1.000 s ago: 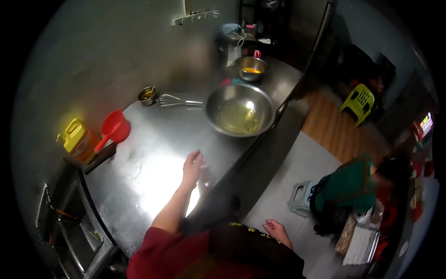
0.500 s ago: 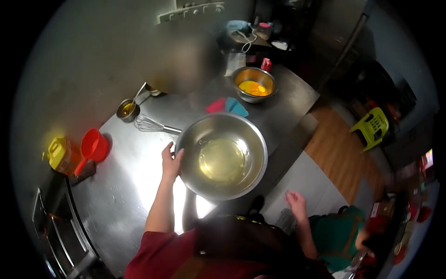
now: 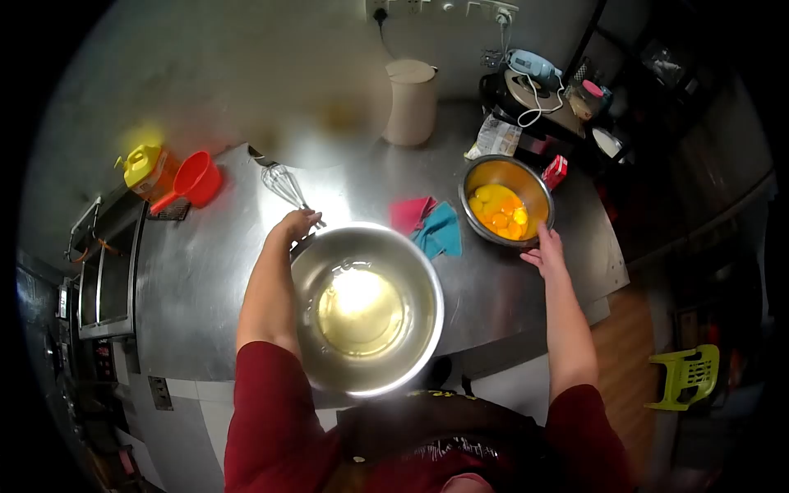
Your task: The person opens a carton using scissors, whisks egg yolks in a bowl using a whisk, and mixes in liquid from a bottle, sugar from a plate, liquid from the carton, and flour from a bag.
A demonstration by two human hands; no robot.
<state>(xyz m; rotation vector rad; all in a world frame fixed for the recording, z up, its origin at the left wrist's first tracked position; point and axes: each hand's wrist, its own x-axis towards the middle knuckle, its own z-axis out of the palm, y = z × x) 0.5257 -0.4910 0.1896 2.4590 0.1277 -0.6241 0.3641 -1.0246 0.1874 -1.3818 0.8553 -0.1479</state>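
Note:
A large steel bowl (image 3: pixel 419 329) with clear yellowish liquid stands at the near edge of the steel table. My left hand (image 3: pixel 297 223) is at its upper left rim, by the handle of a wire whisk (image 3: pixel 283 187); its fingers look closed, but what they grip is hard to make out. On the right, my right hand (image 3: pixel 546 249) touches the near right rim of a smaller steel bowl (image 3: pixel 479 226) holding several egg yolks, its fingers apart. Between the bowls lie a pink cloth (image 3: pixel 408 215) and a blue cloth (image 3: pixel 440 230).
A red dipper (image 3: pixel 198 178) and a yellow-capped jug (image 3: pixel 146 170) stand at the back left. Behind are a beige pitcher (image 3: pixel 411 103), a dark cooker (image 3: pixel 526 94) and a red box (image 3: pixel 555 172). A green chair (image 3: pixel 689 376) stands on the floor at right.
The view has swung right. The large bowl has come toward the near edge. My left hand has moved from its left side to the whisk handle; my right hand has reached the yolk bowl.

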